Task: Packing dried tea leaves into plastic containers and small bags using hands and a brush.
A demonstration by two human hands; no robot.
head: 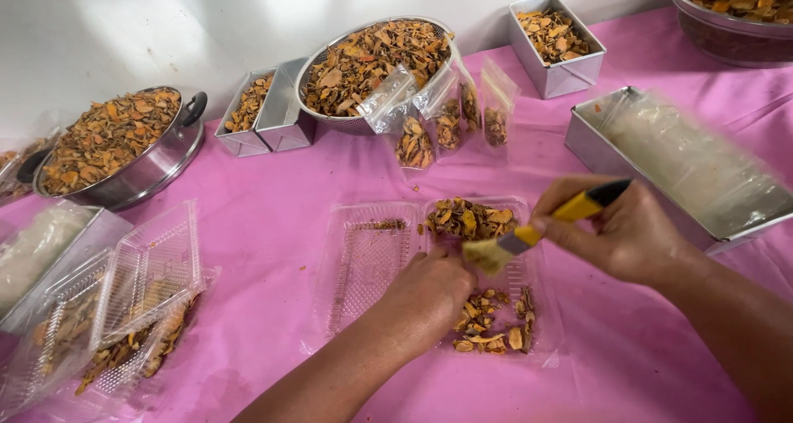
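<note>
Open clear plastic clamshell tray on pink tablecloth, dried orange-brown slices heaped in right half. Right hand closed around yellow-handled brush, bristles blurred above tray. Left hand knuckles-up on tray, fingers hidden, grip unclear. Behind: three small filled bags, three round bowls of slices, three small rectangular tins.

Open clear plastic clamshell tray lying flat mid-table near the front edge, lid side nearly empty, other side holding orange-brown dried slices, with a yellow-handled brush tilted just above them, bristles down.
</note>
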